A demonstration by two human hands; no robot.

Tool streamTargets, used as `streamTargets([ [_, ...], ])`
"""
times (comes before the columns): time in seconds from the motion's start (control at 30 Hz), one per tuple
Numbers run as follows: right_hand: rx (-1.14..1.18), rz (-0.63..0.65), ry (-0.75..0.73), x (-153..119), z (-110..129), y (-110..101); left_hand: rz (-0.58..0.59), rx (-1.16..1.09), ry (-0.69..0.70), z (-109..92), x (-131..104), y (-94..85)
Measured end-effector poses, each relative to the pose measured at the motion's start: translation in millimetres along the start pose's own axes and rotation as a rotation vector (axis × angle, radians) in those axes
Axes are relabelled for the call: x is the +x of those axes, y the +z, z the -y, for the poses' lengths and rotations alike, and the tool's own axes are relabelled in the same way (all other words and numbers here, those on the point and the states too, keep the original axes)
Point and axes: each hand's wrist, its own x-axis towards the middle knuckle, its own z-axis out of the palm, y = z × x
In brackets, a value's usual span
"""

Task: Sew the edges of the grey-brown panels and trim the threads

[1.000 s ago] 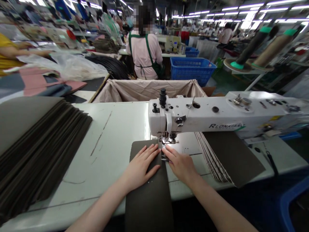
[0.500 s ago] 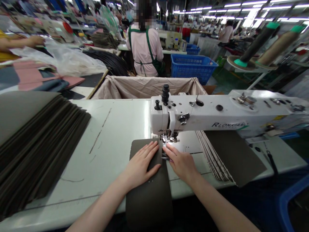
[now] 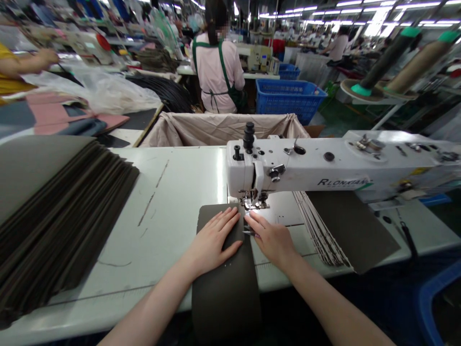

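Observation:
A dark olive-brown panel (image 3: 225, 298) of fabric or leather-like sheet lies on the sewing table (image 3: 173, 202) and hangs over its front edge. My left hand (image 3: 216, 238) rests flat on the panel, fingers stretched forward and thumb out to the side. Beside the panel's right edge, my right hand (image 3: 272, 240) is curled around thread snips (image 3: 248, 233); only the pointed metal tips show. Its fingertips reach close to the presser foot (image 3: 254, 204) of the white sewing machine (image 3: 298, 161). The panel's far end lies just left of the foot.
A tall pile of similar dark panels (image 3: 68, 211) occupies the table's left side. Another stack of panels (image 3: 353, 230) lies right of the needle area. Behind the table hangs a beige cloth-lined bin (image 3: 230, 129). A blue basket (image 3: 288, 98) and a co-worker (image 3: 219, 67) are farther back.
The whole view has shifted slightly. Both hands keep nearly the same place against the panel and machine, and the snips' tips show a little more clearly.

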Motion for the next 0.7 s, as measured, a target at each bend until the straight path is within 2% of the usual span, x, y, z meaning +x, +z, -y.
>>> streamTargets([
  [0.7, -0.008, -0.053, -0.027, -1.2, -1.8, 1.5, 0.023, 0.036, 0.004, 1.4, -0.9, 1.1],
])
